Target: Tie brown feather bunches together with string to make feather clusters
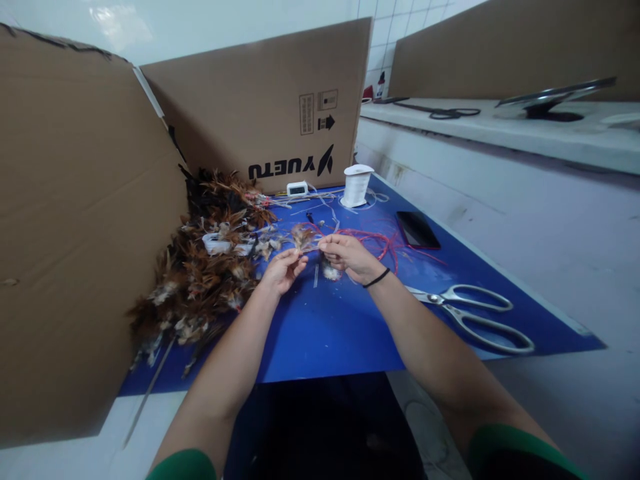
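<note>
My left hand (286, 270) pinches a small brown feather tuft (302, 237) at its base, over the middle of the blue table mat (320, 333). Close beside it on the right, my right hand (347, 255) is closed on a thin pale strand (311, 247) that runs to the tuft. Whether the strand is string or a ribbon strip is too small to tell. Below my right fingers lies a whitish fluffy piece (331, 271). A loose bundle of pink-red cord (383, 243) spreads behind and right of my right hand.
Brown feather bunches (200, 287) heap on the left against a cardboard panel (75, 233). Large scissors (470, 313) lie at the right, near a dark phone (418, 230). A white spool (357, 186) and a small digital display (297, 189) stand at the back.
</note>
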Demonstrator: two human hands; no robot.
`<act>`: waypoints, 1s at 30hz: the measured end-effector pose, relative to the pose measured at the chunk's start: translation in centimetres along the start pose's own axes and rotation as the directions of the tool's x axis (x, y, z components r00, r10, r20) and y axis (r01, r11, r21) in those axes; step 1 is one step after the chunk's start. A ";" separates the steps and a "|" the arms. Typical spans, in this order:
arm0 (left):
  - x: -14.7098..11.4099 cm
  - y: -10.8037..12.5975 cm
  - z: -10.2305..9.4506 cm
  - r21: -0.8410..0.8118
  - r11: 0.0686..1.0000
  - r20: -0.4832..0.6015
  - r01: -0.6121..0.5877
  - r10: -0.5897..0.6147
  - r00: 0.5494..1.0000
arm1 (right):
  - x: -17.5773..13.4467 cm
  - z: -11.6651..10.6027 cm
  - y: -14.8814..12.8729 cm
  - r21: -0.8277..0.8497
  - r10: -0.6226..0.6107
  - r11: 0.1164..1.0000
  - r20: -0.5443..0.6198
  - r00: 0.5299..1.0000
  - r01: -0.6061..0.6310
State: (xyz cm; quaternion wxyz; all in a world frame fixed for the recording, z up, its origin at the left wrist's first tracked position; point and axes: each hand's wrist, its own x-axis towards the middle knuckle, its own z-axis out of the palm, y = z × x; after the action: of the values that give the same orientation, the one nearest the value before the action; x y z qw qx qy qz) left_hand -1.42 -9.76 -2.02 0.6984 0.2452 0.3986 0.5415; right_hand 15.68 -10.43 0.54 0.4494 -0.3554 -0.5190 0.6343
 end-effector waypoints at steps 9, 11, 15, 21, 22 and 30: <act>0.4 -0.2 -0.1 -0.030 0.998 0.008 -0.048 0.048 0.999 | 0.1 -0.2 -0.1 -0.018 -0.003 1.000 -0.049 0.999 0.002; 0.4 -0.2 -0.1 0.000 0.997 -0.011 -0.072 0.072 0.997 | 0.2 -0.5 0.0 -0.090 -0.029 0.996 -0.081 0.996 0.022; 0.5 -0.3 -0.1 0.144 0.970 -0.012 -0.195 0.199 0.980 | 0.0 -0.9 -0.2 -0.533 -0.226 0.832 -0.073 0.971 0.154; 0.3 -0.6 -0.1 0.541 0.757 0.048 -0.366 0.407 0.912 | -1.5 0.0 -1.0 -0.929 -0.417 0.213 0.194 0.888 0.303; 0.2 -0.6 -0.1 0.597 0.696 0.081 -0.398 0.442 0.894 | -1.8 0.3 -1.0 -0.932 -0.414 0.171 0.227 0.882 0.320; -1.4 -0.9 0.7 0.613 0.496 0.429 -0.615 0.445 0.786 | -1.3 -0.2 -1.4 -0.911 -0.459 0.141 0.287 0.841 0.388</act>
State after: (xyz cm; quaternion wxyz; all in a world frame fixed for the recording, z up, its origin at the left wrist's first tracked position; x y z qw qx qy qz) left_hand -0.47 -11.25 -1.92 0.3778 0.6680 0.4056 0.4964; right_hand 16.63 -11.54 1.87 0.3223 -0.4079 -0.8535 0.0347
